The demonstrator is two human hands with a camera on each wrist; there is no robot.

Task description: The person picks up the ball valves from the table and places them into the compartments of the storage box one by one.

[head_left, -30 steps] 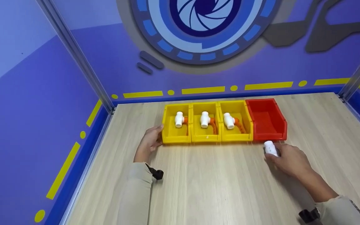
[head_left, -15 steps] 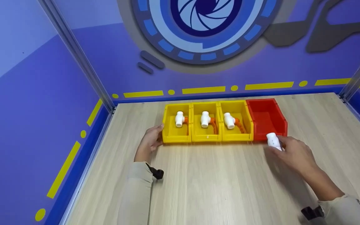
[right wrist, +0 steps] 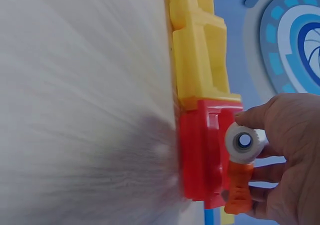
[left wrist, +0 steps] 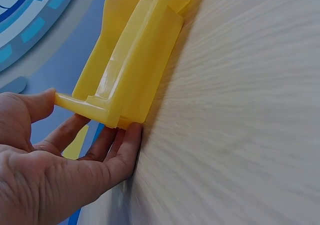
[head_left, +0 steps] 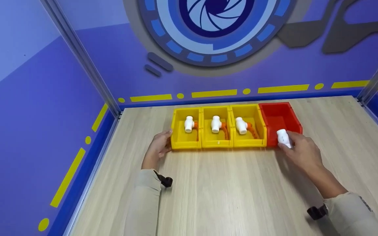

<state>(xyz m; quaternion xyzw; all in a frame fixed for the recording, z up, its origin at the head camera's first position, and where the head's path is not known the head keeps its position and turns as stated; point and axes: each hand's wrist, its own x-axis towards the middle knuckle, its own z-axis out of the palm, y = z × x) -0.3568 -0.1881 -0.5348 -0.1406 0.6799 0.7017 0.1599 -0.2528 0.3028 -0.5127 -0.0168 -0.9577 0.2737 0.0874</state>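
Three yellow bins and a red bin (head_left: 276, 114) stand side by side in a row on the table. My left hand (head_left: 158, 145) holds the outer side of the leftmost yellow bin (head_left: 186, 144); in the left wrist view its thumb meets the rim (left wrist: 82, 105) and other fingers touch low, near the tabletop. Over the red bin's front part, my right hand (head_left: 302, 150) grips a white ball valve (head_left: 283, 138). Its orange handle (right wrist: 240, 185) shows in the right wrist view, pointing down beside the fingers. Part of the red bin's front is hidden behind this hand.
Each yellow bin contains one white ball valve with an orange handle: left (head_left: 189, 124), middle (head_left: 216, 124) and right (head_left: 241, 126). Behind the row rises a blue-purple printed wall (head_left: 162, 88). Another panel (head_left: 28, 131) borders the wooden table (head_left: 215, 190) on the left.
The right hand has carried the ball valve forward from in front of the red bin to over its front part. The left hand and the bins have stayed in place.
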